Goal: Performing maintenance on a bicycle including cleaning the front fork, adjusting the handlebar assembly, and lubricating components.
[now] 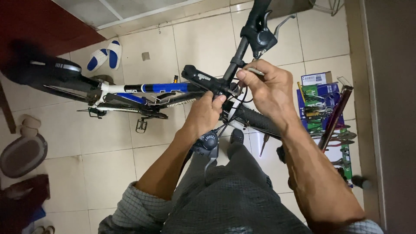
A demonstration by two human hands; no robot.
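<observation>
The left hand [207,110] grips the bicycle's handlebar [236,60] at the stem; the right hand [268,89] pinches a thin metal tool [255,70] just above. The bicycle [143,93] stands on tiled floor [108,151], tools [329,117] lying at the right.

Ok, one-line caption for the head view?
Both hands, left hand and right hand, work at a blue-and-white bicycle's handlebar stem.

A blue and white bicycle [143,93] stands on pale floor tiles [108,164]. At its black handlebar [242,43], the left hand [206,112] grips beside the stem [203,79], while the right hand [271,89] pinches a thin metal tool [255,70] just right of the stem. Right of the handlebar lie tools in a box [323,108]; left of the bicycle's frame sit blue and white slippers [105,55].
</observation>
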